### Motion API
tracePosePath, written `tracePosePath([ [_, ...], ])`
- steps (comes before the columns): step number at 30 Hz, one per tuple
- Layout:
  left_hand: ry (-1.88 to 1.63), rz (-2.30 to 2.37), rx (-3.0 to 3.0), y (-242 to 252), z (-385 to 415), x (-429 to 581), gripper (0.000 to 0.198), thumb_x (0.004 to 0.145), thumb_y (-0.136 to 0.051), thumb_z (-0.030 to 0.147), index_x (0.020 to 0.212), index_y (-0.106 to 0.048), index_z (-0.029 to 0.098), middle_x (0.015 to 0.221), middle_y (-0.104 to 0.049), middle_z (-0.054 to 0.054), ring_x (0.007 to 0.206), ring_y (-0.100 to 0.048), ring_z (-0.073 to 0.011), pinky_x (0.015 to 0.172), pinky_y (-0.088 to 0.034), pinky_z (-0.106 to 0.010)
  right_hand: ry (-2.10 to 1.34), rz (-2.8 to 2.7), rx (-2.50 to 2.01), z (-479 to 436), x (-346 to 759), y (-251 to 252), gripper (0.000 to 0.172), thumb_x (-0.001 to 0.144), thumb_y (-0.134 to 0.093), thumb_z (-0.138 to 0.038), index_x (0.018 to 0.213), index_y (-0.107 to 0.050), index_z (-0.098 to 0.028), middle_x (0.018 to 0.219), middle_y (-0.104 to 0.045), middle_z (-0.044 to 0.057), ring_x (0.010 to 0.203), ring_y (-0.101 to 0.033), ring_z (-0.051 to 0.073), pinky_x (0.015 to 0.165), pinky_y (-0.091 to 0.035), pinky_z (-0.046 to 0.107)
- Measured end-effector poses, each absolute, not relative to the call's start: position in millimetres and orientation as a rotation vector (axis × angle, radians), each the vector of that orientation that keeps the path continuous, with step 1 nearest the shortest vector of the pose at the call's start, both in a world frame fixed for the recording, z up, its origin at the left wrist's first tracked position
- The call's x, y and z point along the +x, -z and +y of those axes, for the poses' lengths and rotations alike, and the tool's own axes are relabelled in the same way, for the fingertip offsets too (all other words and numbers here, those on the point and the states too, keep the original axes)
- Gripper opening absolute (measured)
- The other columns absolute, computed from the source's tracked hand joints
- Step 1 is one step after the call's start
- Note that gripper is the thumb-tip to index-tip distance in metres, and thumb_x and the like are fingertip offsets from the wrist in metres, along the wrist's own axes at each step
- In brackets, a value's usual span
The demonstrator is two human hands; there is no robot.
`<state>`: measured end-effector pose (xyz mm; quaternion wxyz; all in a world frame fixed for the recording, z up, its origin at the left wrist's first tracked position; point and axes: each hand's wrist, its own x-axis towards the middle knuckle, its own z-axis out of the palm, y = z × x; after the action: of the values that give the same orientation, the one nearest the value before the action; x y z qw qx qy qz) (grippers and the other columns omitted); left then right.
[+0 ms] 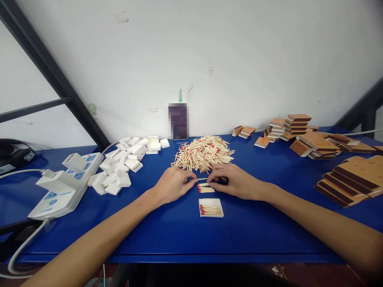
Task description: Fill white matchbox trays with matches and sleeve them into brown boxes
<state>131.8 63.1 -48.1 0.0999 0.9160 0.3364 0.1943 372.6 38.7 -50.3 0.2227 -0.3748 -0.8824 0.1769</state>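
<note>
A big pile of red-tipped matches lies on the blue table. Just in front of it, my left hand and my right hand meet over a small bunch of matches. Both hands have their fingers pinched on the ends of that bunch, left hand at the red tips, right hand at the bare ends. Nearer to me sits a white inner matchbox tray, open side up, with several matches lying in it.
Several empty white trays are heaped at the left, beside a white power strip with cables. Brown matchbox sleeves are stacked at the right, flat ones at the far right edge. A dark blurred object leans on the wall.
</note>
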Motion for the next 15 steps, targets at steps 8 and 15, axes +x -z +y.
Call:
tracePosePath([
  [8, -0.658, 0.989, 2.950, 30, 69, 114, 0.026, 0.091, -0.052, 0.031, 0.080, -0.072, 0.018, 0.070, -0.064, -0.002, 0.071, -0.055, -0.0165, 0.073, -0.036, -0.032, -0.523, -2.296, -1.069, 36, 370, 51, 0.019, 0.092, -0.054, -0.028, 0.101, -0.067, -0.019, 0.067, -0.056, -0.002, 0.057, -0.048, 0.011, 0.057, -0.038, 0.025],
  [15, -0.406, 0.954, 2.987, 36, 84, 89, 0.029, 0.097, -0.047, 0.030, 0.117, -0.066, 0.021, 0.078, -0.069, -0.001, 0.067, -0.061, -0.0144, 0.066, -0.041, -0.027, -0.445, -2.459, -1.058, 34, 370, 47, 0.029, 0.097, -0.047, -0.031, 0.115, -0.067, -0.021, 0.085, -0.061, 0.004, 0.075, -0.055, 0.016, 0.068, -0.041, 0.029],
])
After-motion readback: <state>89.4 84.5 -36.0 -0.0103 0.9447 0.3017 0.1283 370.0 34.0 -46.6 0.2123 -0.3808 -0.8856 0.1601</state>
